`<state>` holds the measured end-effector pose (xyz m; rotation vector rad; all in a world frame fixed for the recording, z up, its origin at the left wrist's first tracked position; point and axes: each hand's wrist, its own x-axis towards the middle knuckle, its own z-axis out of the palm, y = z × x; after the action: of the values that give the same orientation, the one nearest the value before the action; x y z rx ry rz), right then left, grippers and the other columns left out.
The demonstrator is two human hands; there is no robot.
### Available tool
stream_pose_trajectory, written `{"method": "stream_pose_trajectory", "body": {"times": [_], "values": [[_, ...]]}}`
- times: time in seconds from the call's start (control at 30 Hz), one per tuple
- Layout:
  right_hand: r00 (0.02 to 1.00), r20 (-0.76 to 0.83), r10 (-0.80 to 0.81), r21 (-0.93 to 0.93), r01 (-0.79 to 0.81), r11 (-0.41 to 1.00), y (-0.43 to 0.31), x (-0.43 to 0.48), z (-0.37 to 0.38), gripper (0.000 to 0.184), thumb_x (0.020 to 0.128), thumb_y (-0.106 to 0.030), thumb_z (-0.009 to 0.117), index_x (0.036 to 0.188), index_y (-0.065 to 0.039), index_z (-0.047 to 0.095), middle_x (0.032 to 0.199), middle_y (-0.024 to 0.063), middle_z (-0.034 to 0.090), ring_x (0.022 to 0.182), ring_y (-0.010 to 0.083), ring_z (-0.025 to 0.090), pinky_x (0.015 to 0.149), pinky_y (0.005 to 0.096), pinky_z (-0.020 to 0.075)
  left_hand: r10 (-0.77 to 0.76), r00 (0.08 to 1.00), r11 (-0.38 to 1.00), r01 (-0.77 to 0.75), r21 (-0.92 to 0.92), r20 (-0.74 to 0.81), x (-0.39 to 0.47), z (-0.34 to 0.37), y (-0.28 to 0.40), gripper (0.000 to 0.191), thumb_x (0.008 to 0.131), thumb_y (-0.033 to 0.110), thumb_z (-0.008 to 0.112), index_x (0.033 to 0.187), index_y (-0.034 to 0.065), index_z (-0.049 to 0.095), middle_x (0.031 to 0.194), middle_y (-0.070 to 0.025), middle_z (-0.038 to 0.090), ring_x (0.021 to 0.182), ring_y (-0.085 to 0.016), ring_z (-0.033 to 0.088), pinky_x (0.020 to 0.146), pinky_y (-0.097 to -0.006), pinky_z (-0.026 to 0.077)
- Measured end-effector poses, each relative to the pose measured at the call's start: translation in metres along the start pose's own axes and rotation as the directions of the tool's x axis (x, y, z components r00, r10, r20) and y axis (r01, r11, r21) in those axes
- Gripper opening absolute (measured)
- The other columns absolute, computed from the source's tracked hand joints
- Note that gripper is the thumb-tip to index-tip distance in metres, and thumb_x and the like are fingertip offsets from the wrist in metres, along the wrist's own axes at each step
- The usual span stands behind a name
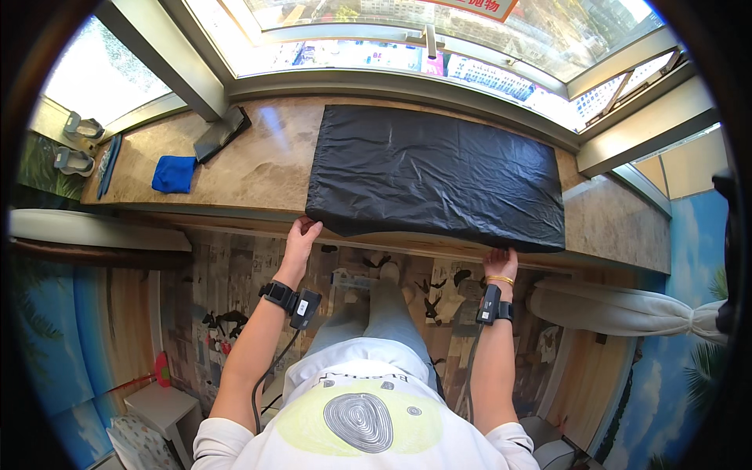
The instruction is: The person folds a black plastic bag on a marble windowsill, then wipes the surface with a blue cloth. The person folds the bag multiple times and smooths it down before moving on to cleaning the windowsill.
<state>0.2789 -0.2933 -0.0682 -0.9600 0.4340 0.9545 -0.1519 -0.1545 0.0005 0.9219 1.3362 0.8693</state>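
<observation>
A black plastic sheet or bag, wrinkled and spread flat, lies across the brown stone windowsill. Its front edge hangs slightly over the sill's front. At the near left corner, my left hand pinches the plastic between thumb and fingers. My right hand holds the front edge towards the right, its fingertips partly hidden under the plastic. Both arms reach forward, and each wrist wears a strapped-on black device with a cable.
A folded blue cloth and a dark flat folded item rest on the sill's left part. Sandals stand at the far left. Window frames border the back, and a handle juts out. Tied curtains hang on both sides.
</observation>
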Motion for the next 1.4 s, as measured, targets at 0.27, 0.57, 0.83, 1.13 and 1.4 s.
{"method": "stream_pose_trajectory", "body": {"times": [0.27, 0.57, 0.83, 1.13, 1.4], "values": [[0.974, 0.087, -0.212, -0.091, 0.219, 0.971, -0.019, -0.052, 0.005, 0.016, 0.084, -0.027, 0.064, 0.087, -0.013, 0.058, 0.078, -0.0016, 0.058, 0.073, 0.0128, 0.053, 0.064, 0.029, 0.0413, -0.047, 0.985, 0.996, 0.034, 0.08, 0.169, -0.008, -0.012, 0.022, 0.022, 0.09, 0.026, 0.06, 0.095, 0.0053, 0.055, 0.086, 0.0004, 0.059, 0.079, -0.007, 0.054, 0.075, -0.0226, 0.043], [0.805, 0.373, -0.462, -0.046, 0.513, 0.857, -0.065, -0.093, 0.082, 0.017, 0.086, -0.025, 0.061, 0.096, -0.011, 0.059, 0.091, -0.001, 0.061, 0.078, 0.0143, 0.057, 0.067, 0.03, 0.0438, -0.002, 0.959, 0.962, 0.079, -0.261, 0.283, -0.014, -0.002, 0.101, 0.014, 0.093, 0.026, 0.055, 0.09, 0.0126, 0.053, 0.079, 0.0053, 0.059, 0.069, -0.003, 0.054, 0.065, -0.019, 0.044], [0.82, 0.344, -0.457, -0.224, 0.544, 0.808, -0.077, -0.061, 0.159, 0.019, 0.084, -0.026, 0.067, 0.093, -0.014, 0.057, 0.085, -0.0032, 0.057, 0.078, 0.0106, 0.056, 0.07, 0.0277, 0.0441, -0.081, 0.961, 0.767, 0.229, -0.6, 0.264, 0.029, 0.008, 0.118, 0.013, 0.092, 0.023, 0.057, 0.086, 0.0119, 0.056, 0.081, 0.0007, 0.062, 0.069, -0.009, 0.056, 0.062, -0.0225, 0.046], [0.885, 0.27, -0.379, -0.302, 0.451, 0.84, -0.065, 0.0, 0.218, 0.018, 0.084, -0.025, 0.065, 0.093, -0.013, 0.055, 0.074, -0.001, 0.057, 0.064, 0.013, 0.06, 0.058, 0.0274, 0.0489, -0.125, 0.955, 0.613, 0.288, -0.736, 0.269, 0.113, 0.017, 0.112, 0.012, 0.091, 0.02, 0.058, 0.087, 0.0085, 0.056, 0.084, -0.0019, 0.064, 0.071, -0.011, 0.058, 0.061, -0.0248, 0.049], [0.913, 0.286, -0.293, -0.358, 0.385, 0.851, -0.059, 0.044, 0.232, 0.026, 0.089, -0.031, 0.058, 0.099, -0.008, 0.053, 0.088, 0.0067, 0.063, 0.078, 0.0185, 0.063, 0.068, 0.0313, 0.0495, -0.098, 0.993, 0.712, 0.114, -0.693, 0.063, 0.143, 0.044, 0.129, 0.013, 0.093, 0.015, 0.053, 0.103, 0.0058, 0.052, 0.114, -0.0118, 0.061, 0.094, -0.017, 0.061, 0.075, -0.0264, 0.05]]}}
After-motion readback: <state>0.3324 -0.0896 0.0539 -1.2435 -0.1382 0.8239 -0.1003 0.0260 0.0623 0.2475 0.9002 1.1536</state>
